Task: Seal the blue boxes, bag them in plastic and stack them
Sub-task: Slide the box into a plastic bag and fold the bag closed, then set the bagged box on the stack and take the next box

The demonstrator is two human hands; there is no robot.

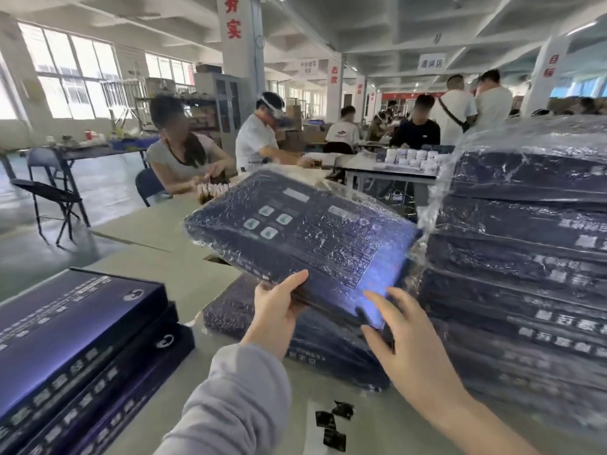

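Bagged blue box (302,234): 1, raised and tilted above the surface (170,277), centre. Left hand (276,310) grips its near edge, thumb on top. Right hand (404,326) lays straight fingers on its near right corner. Bagged stack (532,264): right, just beside. Unbagged boxes (75,343): near left.

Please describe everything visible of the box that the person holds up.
The box is flat and dark blue, with pale labels and four light squares on top. A wrinkled clear plastic bag covers it. It is tilted in the air above the table, beside the stack of bagged boxes. The left hand grips its near edge, thumb on top; the right hand touches its near right corner.
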